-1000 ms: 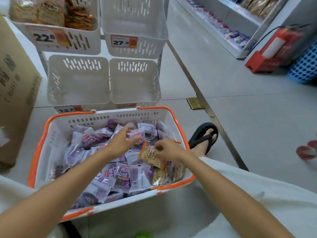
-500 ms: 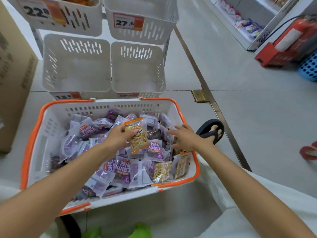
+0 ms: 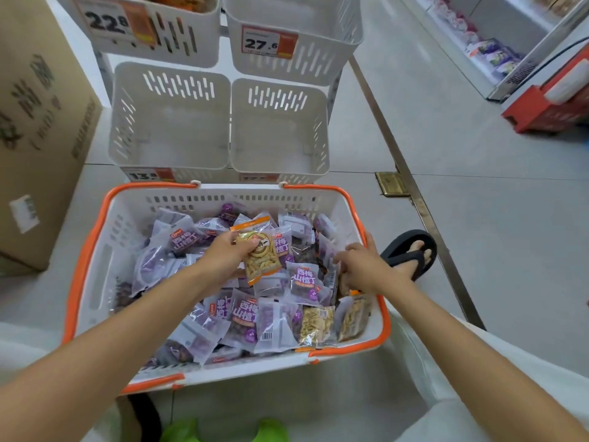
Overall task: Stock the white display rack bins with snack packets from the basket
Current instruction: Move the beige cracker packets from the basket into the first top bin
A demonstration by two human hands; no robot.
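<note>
Hands first: our left hand [image 3: 223, 258] pinches a clear, orange-edged packet [image 3: 258, 255] of pale crunchy sticks, raised above the heap, likely ready for the rack. Our right hand [image 3: 363, 266] hovers with loose, outstretched fingers, holding nothing, over crinkly purple packets [image 3: 245, 317] near the rim, probably seeking another. Everything sits in a slotted white plastic basket [image 3: 81, 260] trimmed in orange. Just beyond it, two lower bins [image 3: 178, 87] of the white display rack hold no packets yet; higher bins [image 3: 302, 68] carry price tags [image 3: 267, 43].
</note>
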